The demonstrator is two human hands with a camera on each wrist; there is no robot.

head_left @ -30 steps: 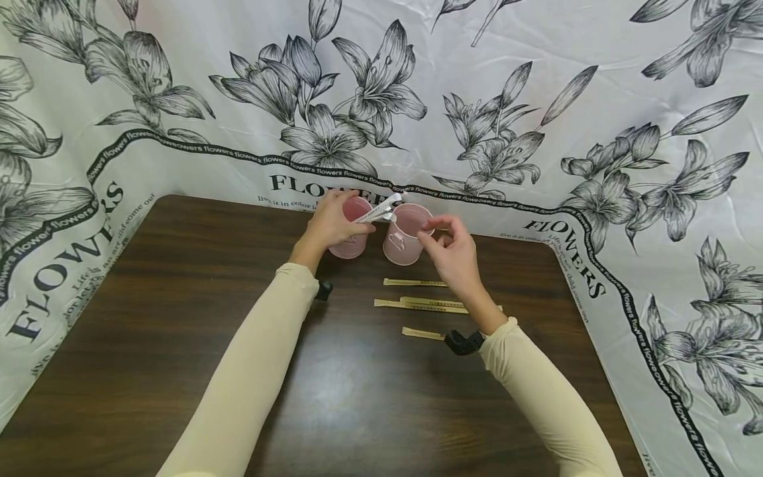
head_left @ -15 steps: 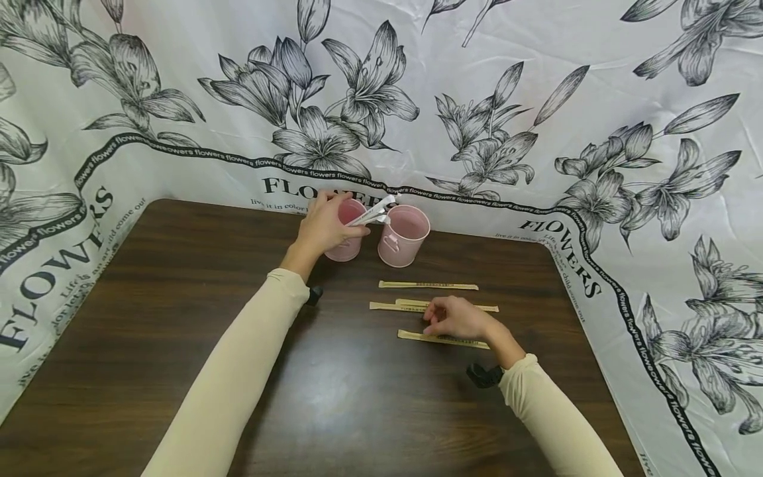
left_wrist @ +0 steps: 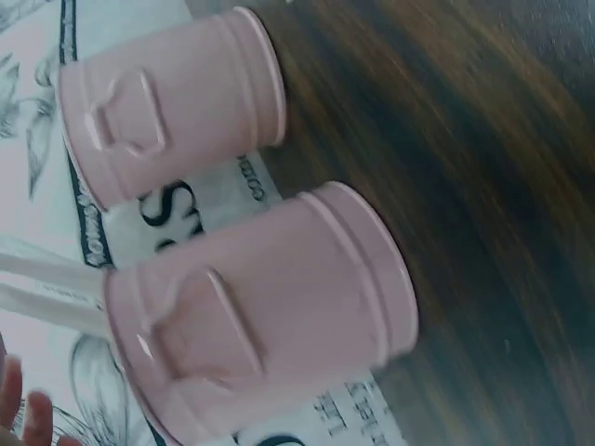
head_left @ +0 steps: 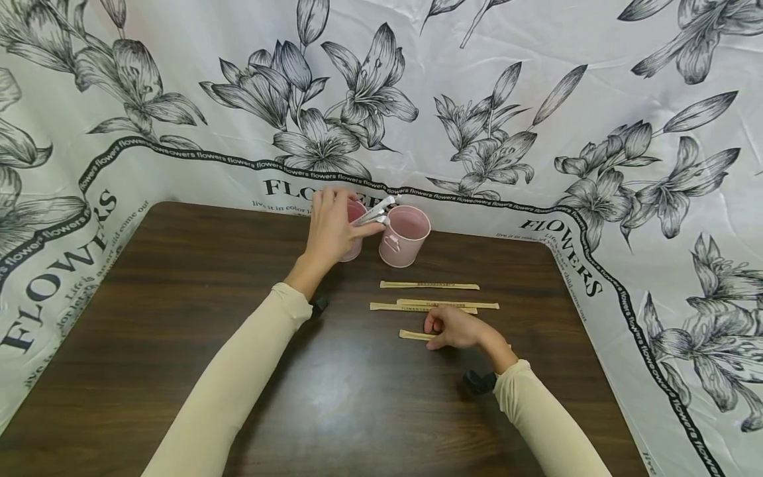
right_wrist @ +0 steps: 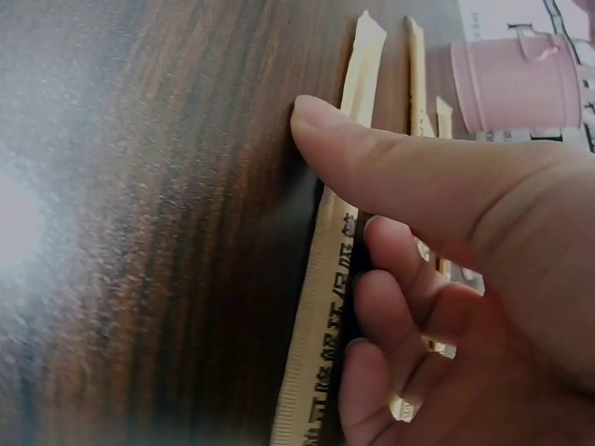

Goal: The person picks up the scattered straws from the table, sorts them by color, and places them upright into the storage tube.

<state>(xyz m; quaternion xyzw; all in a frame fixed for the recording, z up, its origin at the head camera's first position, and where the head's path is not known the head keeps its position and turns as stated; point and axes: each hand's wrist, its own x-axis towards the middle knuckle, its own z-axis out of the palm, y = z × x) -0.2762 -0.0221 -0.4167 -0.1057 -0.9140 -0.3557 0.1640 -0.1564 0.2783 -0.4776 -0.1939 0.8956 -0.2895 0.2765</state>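
Straddling yellow packet: right hand, fingers curled, grip unclear; left hand, fingers spread near pink bucket.

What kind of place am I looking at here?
Probably a staged indoor tabletop workspace: a dark brown wood-grain table, a white flower-printed fabric backdrop and two pink cylindrical pails.

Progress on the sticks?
Looks done: white sticks slant from the left pink bucket. In hand: the right hand curls around the nearest yellow stick. Probably remaining: three other yellow sticks lie on the table; none shows in the right pink bucket.
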